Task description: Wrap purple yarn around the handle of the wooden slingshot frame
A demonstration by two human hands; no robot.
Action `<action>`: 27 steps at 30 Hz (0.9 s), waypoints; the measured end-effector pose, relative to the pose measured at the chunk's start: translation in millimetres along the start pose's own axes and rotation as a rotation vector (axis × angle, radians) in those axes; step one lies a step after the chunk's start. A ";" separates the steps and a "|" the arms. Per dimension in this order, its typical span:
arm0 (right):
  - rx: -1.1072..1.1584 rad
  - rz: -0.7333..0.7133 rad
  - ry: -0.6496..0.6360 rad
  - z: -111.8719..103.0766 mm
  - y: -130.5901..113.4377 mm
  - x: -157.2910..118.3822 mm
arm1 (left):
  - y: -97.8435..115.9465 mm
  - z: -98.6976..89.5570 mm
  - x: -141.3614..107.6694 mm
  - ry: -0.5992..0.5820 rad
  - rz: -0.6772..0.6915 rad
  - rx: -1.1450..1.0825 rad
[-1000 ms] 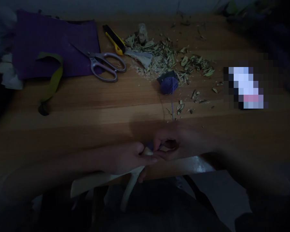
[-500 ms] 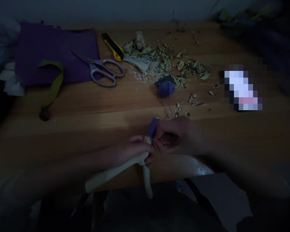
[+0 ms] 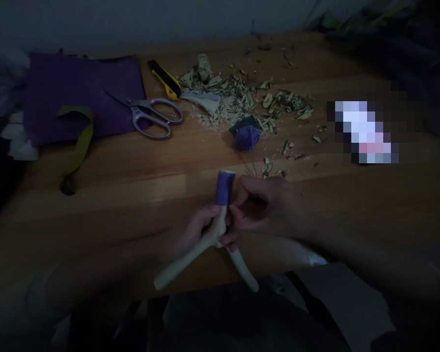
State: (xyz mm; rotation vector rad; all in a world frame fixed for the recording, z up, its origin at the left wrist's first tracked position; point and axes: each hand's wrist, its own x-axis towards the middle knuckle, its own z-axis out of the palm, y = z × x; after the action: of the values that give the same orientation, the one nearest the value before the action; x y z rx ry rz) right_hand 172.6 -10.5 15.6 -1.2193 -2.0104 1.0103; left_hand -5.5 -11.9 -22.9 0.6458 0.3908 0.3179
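Note:
My left hand is closed around the neck of a peeled, Y-shaped forked stick, just above where it splits. The two pale prongs point down toward me, and the handle end points away. Purple thread wrapping covers that end in a tight band, with the pale tip showing. Beside the band, my right hand is closed in a pinch at the wrapping's lower edge. A purple strand runs from the ball of thread down behind my right hand; the fingers hide where it ends.
Scissors lie partly on a purple sheet, beside a curled green strip. A yellow utility knife rests by a pile of bark shavings. At the right is a blurred-out phone-like object.
The forked stick has turned in my left hand: its wrapped end now stands more upright and its prongs have swung to the right. My right hand stays pinched beside the wrapping.

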 end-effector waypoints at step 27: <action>0.569 0.320 -0.108 13.4 9.5 9.5 | 13.9 1.2 -1.5 0.004 -0.101 -0.199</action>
State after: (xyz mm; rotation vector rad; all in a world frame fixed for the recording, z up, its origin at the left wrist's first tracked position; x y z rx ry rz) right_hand 162.6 -3.2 1.2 -1.1940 -1.4593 1.6918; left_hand -8.6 -2.6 -12.8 0.4290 0.3886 0.2575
